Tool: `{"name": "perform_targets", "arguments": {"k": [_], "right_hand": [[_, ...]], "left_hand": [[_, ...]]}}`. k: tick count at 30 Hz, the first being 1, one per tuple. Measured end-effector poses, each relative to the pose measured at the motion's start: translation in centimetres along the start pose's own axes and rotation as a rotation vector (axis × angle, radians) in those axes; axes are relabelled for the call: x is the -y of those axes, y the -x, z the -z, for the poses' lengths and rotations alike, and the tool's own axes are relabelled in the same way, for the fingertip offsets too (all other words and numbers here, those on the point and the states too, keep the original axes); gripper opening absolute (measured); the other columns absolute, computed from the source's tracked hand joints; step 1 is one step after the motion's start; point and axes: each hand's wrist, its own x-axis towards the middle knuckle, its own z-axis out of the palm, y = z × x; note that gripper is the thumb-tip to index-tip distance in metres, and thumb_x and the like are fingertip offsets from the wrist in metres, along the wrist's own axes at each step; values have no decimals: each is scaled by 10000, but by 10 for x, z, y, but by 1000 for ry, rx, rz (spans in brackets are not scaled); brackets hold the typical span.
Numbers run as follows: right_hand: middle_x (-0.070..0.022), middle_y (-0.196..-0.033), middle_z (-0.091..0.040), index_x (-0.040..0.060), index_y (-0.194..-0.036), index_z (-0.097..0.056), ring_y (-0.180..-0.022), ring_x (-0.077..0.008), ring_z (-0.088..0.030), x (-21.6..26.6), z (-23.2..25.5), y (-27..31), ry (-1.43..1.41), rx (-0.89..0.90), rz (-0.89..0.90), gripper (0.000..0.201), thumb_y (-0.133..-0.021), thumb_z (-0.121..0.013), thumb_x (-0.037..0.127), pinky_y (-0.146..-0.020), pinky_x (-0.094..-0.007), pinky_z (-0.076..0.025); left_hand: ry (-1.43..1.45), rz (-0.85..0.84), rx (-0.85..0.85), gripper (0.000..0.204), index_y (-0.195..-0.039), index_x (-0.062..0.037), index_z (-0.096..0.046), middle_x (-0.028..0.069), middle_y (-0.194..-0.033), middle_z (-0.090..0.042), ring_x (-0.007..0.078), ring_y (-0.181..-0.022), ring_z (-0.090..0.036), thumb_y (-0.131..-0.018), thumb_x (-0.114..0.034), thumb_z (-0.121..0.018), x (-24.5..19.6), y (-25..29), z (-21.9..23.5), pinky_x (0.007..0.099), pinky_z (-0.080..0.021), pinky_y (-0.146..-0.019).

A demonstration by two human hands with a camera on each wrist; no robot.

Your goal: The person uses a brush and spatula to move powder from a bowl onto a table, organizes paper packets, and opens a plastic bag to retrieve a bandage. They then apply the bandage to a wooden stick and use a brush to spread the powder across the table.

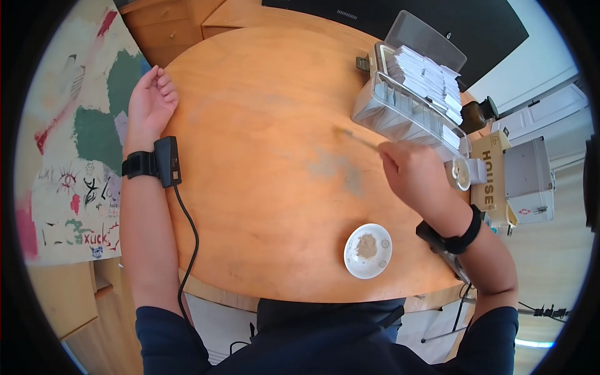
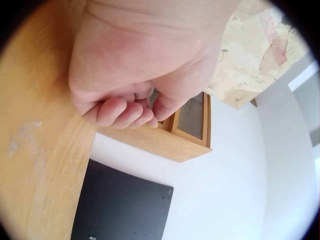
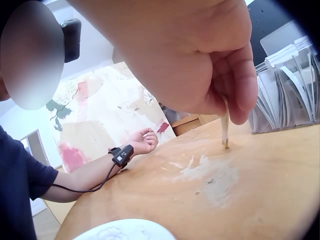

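My right hand pinches a thin pale stick with a yellowish-brown tip, possibly a small brush. In the right wrist view the stick points down, its tip right at the tabletop. Close by lies a smeared greyish powder patch on the wood. Nearer the body, a white patterned bowl contains a heap of light brown powder. My left hand lies at the table's left edge, palm turned up and fingers loosely curled, with nothing in it.
At the back right of the wooden table stands a clear box of white paper packets, lid raised. Beside it are a brown jar, a small dish and a HOUSE carton. A cable trails from the left wrist camera.
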Motion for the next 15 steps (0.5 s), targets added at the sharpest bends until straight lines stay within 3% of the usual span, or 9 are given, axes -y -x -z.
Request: {"name": "perform_targets", "arguments": {"k": [4,6,12,15], "right_hand": [[-176,-655,-596,14,-703,-593,-607,-366,-602,-18,-2,-1,65,-38,-25,88,-777,-565,53,-543,-434,-492],[-176,-667,-601,17,-702,-591,-607,-365,-601,-14,3,6,-17,117,-27,84,-775,-559,44,-543,-438,-488],[-174,-670,-599,15,-676,-572,-622,-363,-600,-25,4,4,45,15,-59,80,-753,-555,26,-558,-437,-486],[-171,-670,-599,11,-668,-565,-626,-357,-600,-15,9,13,-20,62,6,71,-739,-559,16,-558,-433,-486]], "left_hand": [[1,-5,11,132,-869,-96,-480,-21,-706,-389,99,-604,-366,-974,-175,-495,3,-3,-5,230,-312,-533],[10,-14,-24,132,-870,-94,-481,-21,-706,-388,98,-604,-365,-975,-174,-494,1,-1,-5,230,-311,-533],[3,4,64,144,-862,-89,-488,-20,-704,-393,99,-603,-366,-980,-172,-486,4,-6,-1,231,-312,-532],[27,-10,-9,149,-860,-87,-488,-19,-699,-393,100,-602,-366,-981,-173,-484,1,-3,-3,233,-312,-529]]}}
